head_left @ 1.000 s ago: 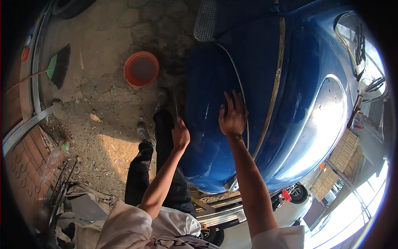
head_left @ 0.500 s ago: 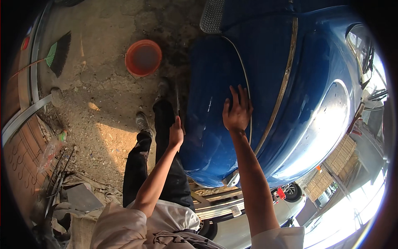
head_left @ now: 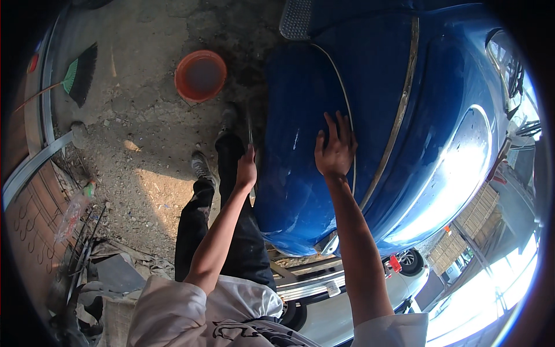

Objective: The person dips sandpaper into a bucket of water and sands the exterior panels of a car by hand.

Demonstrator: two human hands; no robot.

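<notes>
My right hand (head_left: 336, 149) lies palm down with its fingers spread on the blue vehicle fender (head_left: 289, 168). Its fingers reach close to the thin pale trim strip (head_left: 341, 81) that curves along the panel. My left hand (head_left: 247, 170) is closed, thumb uppermost, beside the fender's left edge. From its top sticks out a long thin metal tool (head_left: 250, 124), pointing away from me; the fingers hide the rest, and I cannot make out its exact kind. Small pale scuffs mark the fender near its left side.
An orange-red basin (head_left: 180, 78) of cloudy water stands on the rough ground beyond my feet. A broom (head_left: 80, 75) with green and black bristles lies at far left. Metal rods and cloth scraps lie at lower left. Behind the fender at lower right is a white car (head_left: 324, 315).
My left hand has slid a little farther from me along the fender's edge, tool still in it. The right hand remains spread on the panel, and the whole view has shifted slightly.
</notes>
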